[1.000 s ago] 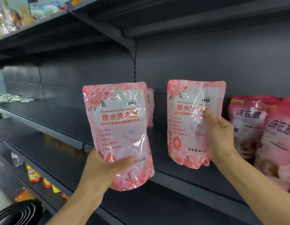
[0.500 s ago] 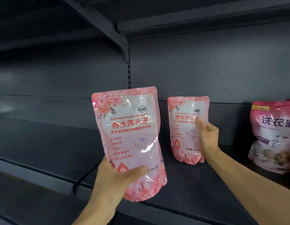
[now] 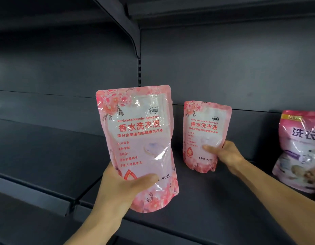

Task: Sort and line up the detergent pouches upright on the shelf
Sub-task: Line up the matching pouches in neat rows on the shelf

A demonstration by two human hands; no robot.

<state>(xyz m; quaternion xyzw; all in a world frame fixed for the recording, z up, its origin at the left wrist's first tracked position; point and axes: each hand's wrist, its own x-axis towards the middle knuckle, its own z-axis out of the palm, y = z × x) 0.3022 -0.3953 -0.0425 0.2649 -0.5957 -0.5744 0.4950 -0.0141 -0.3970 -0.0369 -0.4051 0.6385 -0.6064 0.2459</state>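
Since the earlier frames, the right-hand pouch has travelled deeper into the bay and lower, and now sits at or just above the shelf deck near the back panel; the pouch held on the left has changed little.

Nearest the camera, the left hand grips the near pouch at its lower edge, thumb curled across the front and the remaining fingers hidden behind the film. This pouch is held clear of the deck, upright with a slight lean, label outward. Judgement: it is being kept ready as the next item for the row, faced forward so the print can be matched.

Further in, the right hand holds the second pouch at its right edge, thumb pressed on the front face, other fingers wrapped behind. That pouch stands upright, label forward. Whether its base bears fully on the deck cannot be confirmed. Judgement: the grip at mid-height steadies it while it is seated; soft film and liquid contents make slumping likely on release.

Farthest right, a darker pink pouch of a different design stands on the same shelf, well apart from the others.
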